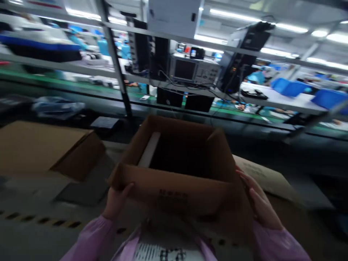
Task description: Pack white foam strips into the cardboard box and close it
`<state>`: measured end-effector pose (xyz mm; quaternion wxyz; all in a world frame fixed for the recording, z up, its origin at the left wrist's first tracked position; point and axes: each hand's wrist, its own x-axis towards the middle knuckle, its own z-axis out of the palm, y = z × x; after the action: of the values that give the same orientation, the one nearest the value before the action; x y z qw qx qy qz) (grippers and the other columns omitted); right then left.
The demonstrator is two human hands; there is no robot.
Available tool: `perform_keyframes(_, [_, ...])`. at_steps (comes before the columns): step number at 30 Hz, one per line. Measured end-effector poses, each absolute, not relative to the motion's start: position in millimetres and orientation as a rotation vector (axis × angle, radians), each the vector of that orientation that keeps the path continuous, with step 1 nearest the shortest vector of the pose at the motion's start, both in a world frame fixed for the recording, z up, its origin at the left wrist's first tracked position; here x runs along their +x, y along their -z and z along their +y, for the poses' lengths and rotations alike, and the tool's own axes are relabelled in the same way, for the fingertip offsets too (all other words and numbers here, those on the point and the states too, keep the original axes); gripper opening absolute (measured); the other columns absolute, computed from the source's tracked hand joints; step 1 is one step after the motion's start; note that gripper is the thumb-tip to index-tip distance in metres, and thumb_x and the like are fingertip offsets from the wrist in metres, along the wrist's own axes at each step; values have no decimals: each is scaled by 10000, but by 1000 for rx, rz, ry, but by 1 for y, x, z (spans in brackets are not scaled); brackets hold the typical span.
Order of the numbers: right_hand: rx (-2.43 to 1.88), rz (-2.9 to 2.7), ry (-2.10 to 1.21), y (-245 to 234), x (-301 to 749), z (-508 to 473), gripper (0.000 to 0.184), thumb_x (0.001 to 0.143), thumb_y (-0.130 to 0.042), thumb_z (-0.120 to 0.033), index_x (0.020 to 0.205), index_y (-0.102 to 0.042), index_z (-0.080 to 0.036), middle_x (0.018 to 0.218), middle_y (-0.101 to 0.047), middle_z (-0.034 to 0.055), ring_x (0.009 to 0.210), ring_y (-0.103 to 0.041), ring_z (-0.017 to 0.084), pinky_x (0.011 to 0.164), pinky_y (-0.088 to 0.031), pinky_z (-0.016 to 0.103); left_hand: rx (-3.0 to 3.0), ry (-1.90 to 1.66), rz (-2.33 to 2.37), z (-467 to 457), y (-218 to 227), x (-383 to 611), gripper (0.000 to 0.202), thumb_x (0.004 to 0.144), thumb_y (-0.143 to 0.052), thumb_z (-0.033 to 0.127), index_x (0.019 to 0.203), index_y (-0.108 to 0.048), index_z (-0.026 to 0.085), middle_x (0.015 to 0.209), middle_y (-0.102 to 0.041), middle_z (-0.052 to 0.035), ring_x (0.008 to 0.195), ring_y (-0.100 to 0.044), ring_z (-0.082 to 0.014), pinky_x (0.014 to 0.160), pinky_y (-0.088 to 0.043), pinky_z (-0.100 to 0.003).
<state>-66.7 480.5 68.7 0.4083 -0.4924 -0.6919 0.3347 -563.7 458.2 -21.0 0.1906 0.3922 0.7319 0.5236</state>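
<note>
At the near left corner of the open box [176, 186], the left hand [116, 201] grips the cardboard, thumb on the near wall, its other fingers mostly hidden. Along the right side, the right hand [259, 203] holds the wall from outside. The box sits between these two hands, mouth upward; whether its bottom rests on anything cannot be seen. The step in hand looks like carrying or steadying it, and moving it would call for an even hold on both sides. One pale strip [149, 149] lies inside along the left wall; the rest is too dark to count.

Further out, one more cardboard box [40, 145] lies to the left, and one pale flap [262, 177] shows just beside the right hand. Beyond, above the near edge of the shelf [160, 83], stands one measuring instrument [195, 70], with two dark cases [140, 47] to its left and one black case [241, 58] to its right. Two dark panels [170, 98] show below that edge.
</note>
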Motion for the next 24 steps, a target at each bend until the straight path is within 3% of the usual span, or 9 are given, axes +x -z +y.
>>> perform_keyframes(3, [-1296, -1513, -803, -61, -97, 434, 597, 889, -465, -669, 1318, -548, -261, 1583, -308, 117, 1425, -351, 331, 1106, -413, 496, 1088, -1529, 2070, 479, 26, -558, 691, 615, -721, 584, 1140, -633, 142, 1179, -682, -162, 1175, -605, -371, 1050, -483, -499])
perform_keyframes(5, [-1411, -1411, -639, -53, -119, 426, 554, 840, -610, -599, 1266, -560, -249, 1566, -331, 128, 1430, -338, 330, 1124, -384, 509, 1099, -1473, 2075, 492, 20, -554, 652, 598, -719, 595, 1066, -665, 145, 1114, -706, -162, 1125, -630, -386, 1014, -511, -509])
perform_keyframes(8, [-1548, -1194, -390, -43, -147, 432, 603, 797, -688, -510, 1275, -472, -213, 1481, -399, 185, 1328, -460, 327, 1067, -437, 521, 1144, -1392, 2041, 503, 5, -546, 637, 562, -695, 631, 988, -665, 158, 1073, -714, -165, 1107, -629, -412, 983, -522, -536])
perform_keyframes(11, [-1687, -1050, -86, -33, -168, 442, 781, 801, -664, -540, 1396, -330, -160, 1411, -399, 232, 1258, -496, 348, 1039, -443, 558, 1163, -1296, 1949, 499, -3, -538, 607, 571, -666, 624, 963, -635, 163, 1031, -704, -167, 1108, -613, -433, 933, -539, -555])
perform_keyframes(16, [-1850, -1361, 595, -4, -209, 444, 847, 868, -632, -412, 1532, -149, -205, 1533, -231, 280, 1427, -214, 484, 1052, -221, 769, 1218, -1214, 1756, 484, 6, -539, 572, 598, -635, 613, 954, -613, 166, 977, -692, -157, 1085, -612, -425, 929, -526, -549])
perform_keyframes(20, [-1783, -1872, 358, 23, -254, 449, 735, 948, -487, -436, 1547, -104, -249, 1581, -211, 222, 1463, -181, 424, 1067, -267, 719, 1264, -1271, 1707, 485, 23, -548, 627, 634, -632, 606, 1050, -577, 139, 1071, -658, -179, 1156, -581, -393, 1015, -476, -518])
perform_keyframes(24, [-1793, -1809, 415, 30, -274, 457, 673, 976, -415, -440, 1543, -117, -233, 1558, -226, 237, 1462, -165, 415, 1048, -300, 711, 1314, -1290, 1642, 486, 37, -555, 652, 708, -622, 561, 1195, -534, 136, 1186, -624, -174, 1213, -553, -349, 1066, -444, -477])
